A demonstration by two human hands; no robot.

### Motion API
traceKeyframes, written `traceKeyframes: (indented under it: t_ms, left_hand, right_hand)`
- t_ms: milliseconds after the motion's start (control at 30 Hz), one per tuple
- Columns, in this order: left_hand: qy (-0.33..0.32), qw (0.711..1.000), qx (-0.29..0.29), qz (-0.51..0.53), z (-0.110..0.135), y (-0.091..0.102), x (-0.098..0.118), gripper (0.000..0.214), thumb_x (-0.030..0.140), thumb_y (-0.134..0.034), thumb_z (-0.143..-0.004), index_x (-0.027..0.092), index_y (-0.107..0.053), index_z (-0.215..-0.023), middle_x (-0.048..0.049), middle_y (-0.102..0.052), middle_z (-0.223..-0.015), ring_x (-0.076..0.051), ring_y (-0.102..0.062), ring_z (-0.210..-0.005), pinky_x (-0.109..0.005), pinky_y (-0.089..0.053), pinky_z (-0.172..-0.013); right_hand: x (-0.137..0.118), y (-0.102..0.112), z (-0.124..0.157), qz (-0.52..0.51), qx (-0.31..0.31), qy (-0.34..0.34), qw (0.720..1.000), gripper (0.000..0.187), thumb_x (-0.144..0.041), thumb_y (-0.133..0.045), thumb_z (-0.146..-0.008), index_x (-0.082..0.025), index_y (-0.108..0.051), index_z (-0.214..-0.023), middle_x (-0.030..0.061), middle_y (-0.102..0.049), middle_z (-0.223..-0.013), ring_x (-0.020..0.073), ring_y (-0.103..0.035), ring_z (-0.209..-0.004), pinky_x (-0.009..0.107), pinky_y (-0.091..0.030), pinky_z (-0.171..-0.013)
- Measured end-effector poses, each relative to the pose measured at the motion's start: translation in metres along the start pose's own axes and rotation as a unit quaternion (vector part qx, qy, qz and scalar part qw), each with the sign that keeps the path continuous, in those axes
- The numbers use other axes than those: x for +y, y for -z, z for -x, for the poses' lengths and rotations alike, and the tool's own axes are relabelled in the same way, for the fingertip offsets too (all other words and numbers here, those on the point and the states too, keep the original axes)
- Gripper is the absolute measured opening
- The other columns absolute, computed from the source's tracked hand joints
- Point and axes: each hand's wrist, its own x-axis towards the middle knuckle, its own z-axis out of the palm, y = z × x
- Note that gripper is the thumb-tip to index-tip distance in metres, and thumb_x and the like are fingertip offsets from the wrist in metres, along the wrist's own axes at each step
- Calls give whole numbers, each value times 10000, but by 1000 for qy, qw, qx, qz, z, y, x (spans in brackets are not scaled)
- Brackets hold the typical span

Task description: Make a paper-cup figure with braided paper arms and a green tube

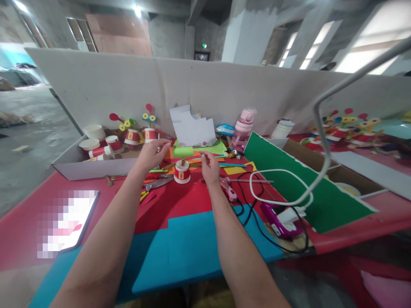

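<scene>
My left hand (153, 154) is raised over the red table (180, 201), fingers curled, thumb and forefinger pinched together near a thin striped pipe cleaner (183, 164). My right hand (209, 167) pinches the other end of that line, fingers closed. Just below and between both hands stands an upside-down red and white paper cup (182, 172) with a small stem on top. Scissors (157, 184) lie left of the cup. What the left fingers hold is too small to make out.
A pink glue gun (228, 189) and a purple one (278, 220) lie at right with black and white cables. Finished cup figures (141, 134), white paper (192, 128), a pink bottle (243, 128), a green board (298, 188) and a tablet (69, 220) surround the work spot.
</scene>
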Motion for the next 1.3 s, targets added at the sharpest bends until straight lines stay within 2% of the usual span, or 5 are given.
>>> traceKeyframes:
  t_ms: [200,367,600,933,1300]
  left_hand:
    - [67,997,30,11,-3,-1,-10,361,390,-458,-855,159,-710,-970,-46,-710,-787,-157,-601,-679,-248,-447,-640]
    - [91,993,60,47,-4,-2,-10,379,404,-444,-870,168,-687,-1041,-51,-710,-827,-166,-626,-737,-253,-462,-664]
    - [57,997,21,50,-1,-14,3,391,396,-431,-892,180,-651,-1133,-65,-715,-1008,-174,-637,-795,-283,-498,-734]
    - [-37,997,-71,22,1,-25,1,398,371,-448,-899,210,-615,-1222,-99,-643,-1231,-246,-539,-1188,-425,-407,-1022]
    - [-22,996,-64,66,1,-25,8,342,343,-517,-860,236,-630,-1164,-94,-680,-1141,-252,-607,-1069,-415,-449,-960]
  right_hand:
    - [-3,-5,2,-10,-10,15,1000,312,-378,-449,-911,-175,-616,-1078,120,-654,-1089,202,-606,-954,328,-490,-839]
    - [11,-13,3,-54,-10,-12,998,316,-380,-453,-902,-165,-572,-1102,123,-654,-1100,197,-613,-1009,339,-484,-883]
    - [9,-17,7,46,-68,5,997,333,-404,-623,-806,-169,-630,-1042,123,-667,-1111,251,-576,-1097,424,-405,-1004]
    - [-7,-25,10,181,-120,10,976,198,-351,-636,-815,-226,-692,-958,110,-580,-1299,358,-324,-1364,626,-141,-1106]
    - [-19,-32,3,129,-143,-41,980,129,-259,-628,-817,-241,-719,-908,89,-614,-1235,324,-368,-1340,580,-191,-1113]
